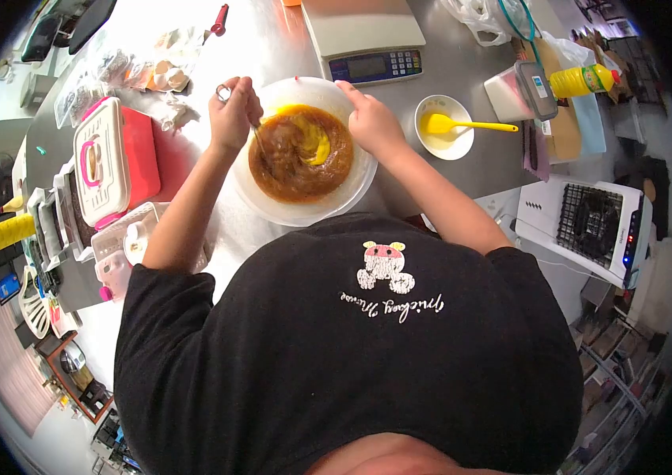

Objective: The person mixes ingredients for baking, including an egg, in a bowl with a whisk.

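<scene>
A large whitish bowl (pixel 245 186) stands on the metal table in front of my body. It contains a brown mixture (pixel 288 174) with a swirl of yellow near its middle and upper edge. My left hand (pixel 234 111) is closed around a metal stirring tool (pixel 224 93), whose lower end dips into the mixture at the bowl's left side; its submerged shape is hidden. At the upper right rim, my right hand (pixel 371 119) grips the bowl, one finger stretched along the edge.
A digital scale (pixel 371 47) sits beyond the bowl. On the right are a small bowl (pixel 447 150) with a yellow spatula (pixel 482 125) and a lidded container (pixel 522 91). A pink-and-white box (pixel 114 162) and eggshells (pixel 168 77) lie left.
</scene>
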The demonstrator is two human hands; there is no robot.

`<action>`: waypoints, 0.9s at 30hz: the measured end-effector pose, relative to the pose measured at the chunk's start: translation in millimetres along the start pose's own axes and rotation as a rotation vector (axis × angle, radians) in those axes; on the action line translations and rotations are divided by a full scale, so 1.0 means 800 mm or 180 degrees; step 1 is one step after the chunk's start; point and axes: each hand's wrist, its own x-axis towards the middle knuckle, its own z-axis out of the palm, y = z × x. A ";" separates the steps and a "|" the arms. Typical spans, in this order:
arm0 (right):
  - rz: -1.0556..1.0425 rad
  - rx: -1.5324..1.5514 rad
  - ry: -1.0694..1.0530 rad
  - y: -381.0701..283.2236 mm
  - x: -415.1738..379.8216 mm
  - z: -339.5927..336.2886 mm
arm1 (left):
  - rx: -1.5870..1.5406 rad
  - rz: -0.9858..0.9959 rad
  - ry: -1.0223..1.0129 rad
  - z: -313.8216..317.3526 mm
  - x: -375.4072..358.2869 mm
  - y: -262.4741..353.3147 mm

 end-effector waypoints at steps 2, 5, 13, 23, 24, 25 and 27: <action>-0.0156 0.0083 0.0086 0.001 0.002 0.003 | -0.0441 0.0473 0.0137 0.015 0.014 -0.004; 0.0045 -0.0058 -0.0004 -0.009 0.002 -0.005 | -0.1260 -0.0095 0.0409 0.039 -0.015 -0.030; -0.0145 0.0120 0.0012 0.003 0.006 0.006 | -0.0792 0.0489 0.0495 -0.002 0.031 0.002; -0.0047 0.0131 0.0004 -0.001 0.004 0.004 | -0.0185 0.0160 0.0306 0.024 0.023 -0.015; 0.0074 0.0079 -0.0078 -0.003 0.004 0.002 | -0.0855 0.0141 0.0360 0.028 0.020 -0.031; 0.0055 0.0075 -0.0084 -0.007 0.004 -0.001 | -0.1045 -0.0379 0.0103 0.027 0.000 -0.035; 0.0148 -0.0034 -0.0213 -0.013 0.001 -0.009 | -0.0411 -0.0685 -0.0026 0.003 -0.003 -0.027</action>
